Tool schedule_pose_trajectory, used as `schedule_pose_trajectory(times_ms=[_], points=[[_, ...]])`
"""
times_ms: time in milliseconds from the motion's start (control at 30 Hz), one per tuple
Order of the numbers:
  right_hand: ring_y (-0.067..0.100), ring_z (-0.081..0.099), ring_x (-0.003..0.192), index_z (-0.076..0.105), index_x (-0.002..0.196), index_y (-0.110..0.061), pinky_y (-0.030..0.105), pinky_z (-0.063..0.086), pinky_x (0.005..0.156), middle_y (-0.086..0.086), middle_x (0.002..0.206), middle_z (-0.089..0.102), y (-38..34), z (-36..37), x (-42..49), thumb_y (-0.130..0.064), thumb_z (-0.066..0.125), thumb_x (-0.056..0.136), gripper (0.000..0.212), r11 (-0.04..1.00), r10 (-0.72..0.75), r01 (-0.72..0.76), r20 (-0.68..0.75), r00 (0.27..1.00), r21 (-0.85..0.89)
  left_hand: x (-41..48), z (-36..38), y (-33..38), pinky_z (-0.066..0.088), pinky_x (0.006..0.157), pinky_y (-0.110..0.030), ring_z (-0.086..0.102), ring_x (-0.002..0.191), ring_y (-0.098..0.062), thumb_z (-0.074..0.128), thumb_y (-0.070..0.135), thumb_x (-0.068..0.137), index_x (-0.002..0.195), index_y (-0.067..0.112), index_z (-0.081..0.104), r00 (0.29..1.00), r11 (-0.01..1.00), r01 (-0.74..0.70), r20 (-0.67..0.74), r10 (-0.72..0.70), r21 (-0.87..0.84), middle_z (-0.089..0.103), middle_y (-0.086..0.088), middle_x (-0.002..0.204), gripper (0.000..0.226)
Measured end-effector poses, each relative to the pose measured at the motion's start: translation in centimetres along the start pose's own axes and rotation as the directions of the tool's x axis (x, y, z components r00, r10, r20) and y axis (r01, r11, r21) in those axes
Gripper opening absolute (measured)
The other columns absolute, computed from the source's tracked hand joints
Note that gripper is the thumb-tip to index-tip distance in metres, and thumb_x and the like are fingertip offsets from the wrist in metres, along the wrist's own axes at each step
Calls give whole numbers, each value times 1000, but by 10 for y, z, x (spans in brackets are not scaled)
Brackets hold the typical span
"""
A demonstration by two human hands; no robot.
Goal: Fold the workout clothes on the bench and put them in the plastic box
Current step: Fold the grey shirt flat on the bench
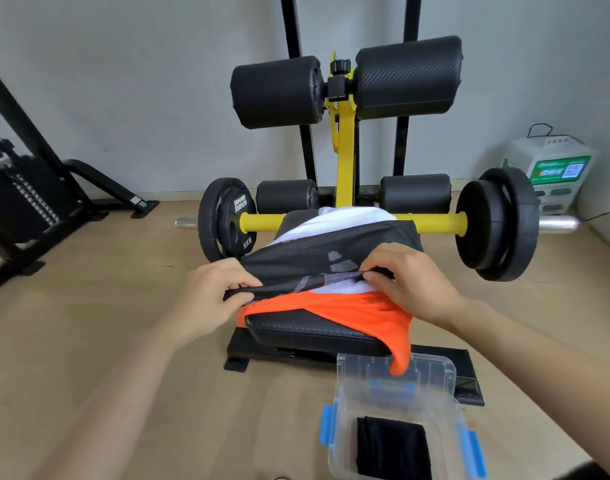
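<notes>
Pinching the near hem of a dark grey stretchy garment (307, 268), the left hand (210, 289) and right hand (410, 282) hold it over white (334, 220) and orange clothes (365, 313) on the black padded bench (310, 332). Best to lift evenly, keeping edges aligned. Near right, the clear plastic box (400, 403) holds one folded black item (393, 445).
</notes>
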State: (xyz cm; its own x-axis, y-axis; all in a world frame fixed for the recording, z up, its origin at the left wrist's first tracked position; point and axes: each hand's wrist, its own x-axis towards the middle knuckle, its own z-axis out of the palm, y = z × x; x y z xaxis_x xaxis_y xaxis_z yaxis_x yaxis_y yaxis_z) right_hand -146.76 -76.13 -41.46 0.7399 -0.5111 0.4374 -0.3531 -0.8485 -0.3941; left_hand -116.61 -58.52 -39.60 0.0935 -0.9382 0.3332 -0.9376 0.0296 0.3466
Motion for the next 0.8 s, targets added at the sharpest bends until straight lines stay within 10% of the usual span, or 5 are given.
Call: schedule_pose_trajectory(times_ms=[200, 300, 433, 600, 800], points=[[16, 58, 93, 68, 86, -24, 37, 47, 87, -11, 95, 67, -17, 5, 4, -38, 63, 85, 15, 997, -59, 65, 152, 987, -33, -17, -6, -15, 51, 84, -22, 64, 92, 1, 84, 22, 76, 100, 35, 77, 947, 971, 236, 234, -221, -36, 70, 19, 95, 28], [17, 59, 93, 68, 99, -23, 39, 50, 85, -9, 101, 68, -22, 7, 6, -34, 68, 84, 18, 998, -62, 64, 82, 995, -22, -18, -2, -14, 50, 75, -16, 68, 87, -4, 77, 19, 83, 87, 30, 77, 923, 904, 381, 125, -363, -193, 74, 11, 89, 12], [23, 60, 110, 67, 121, -22, 42, 49, 95, -4, 125, 65, -38, 25, 9, -35, 66, 86, 38, 990, -131, 138, 165, 978, -33, -13, 7, -16, 48, 69, -20, 67, 87, -16, 71, 29, 91, 99, 19, 70, 765, 722, 626, 53, -642, -296, 73, -1, 97, 13], [26, 37, 139, 43, 147, -33, 45, 38, 108, -4, 155, 39, -71, 51, 16, -50, 50, 93, 57, 960, -182, 245, 367, 912, -134, -18, 6, -2, 59, 71, -29, 70, 86, -21, 55, 52, 98, 118, 28, 52, 567, 485, 824, 399, -721, -293, 67, -5, 113, 31], [37, 34, 141, 41, 146, -38, 54, 29, 110, 0, 155, 40, -86, 73, 13, -65, 25, 86, 68, 917, -144, 294, 464, 874, -270, -26, 6, -6, 62, 81, -36, 73, 95, -19, 69, 24, 94, 132, 16, 56, 680, 496, 724, 379, -628, -479, 69, -5, 117, 42]])
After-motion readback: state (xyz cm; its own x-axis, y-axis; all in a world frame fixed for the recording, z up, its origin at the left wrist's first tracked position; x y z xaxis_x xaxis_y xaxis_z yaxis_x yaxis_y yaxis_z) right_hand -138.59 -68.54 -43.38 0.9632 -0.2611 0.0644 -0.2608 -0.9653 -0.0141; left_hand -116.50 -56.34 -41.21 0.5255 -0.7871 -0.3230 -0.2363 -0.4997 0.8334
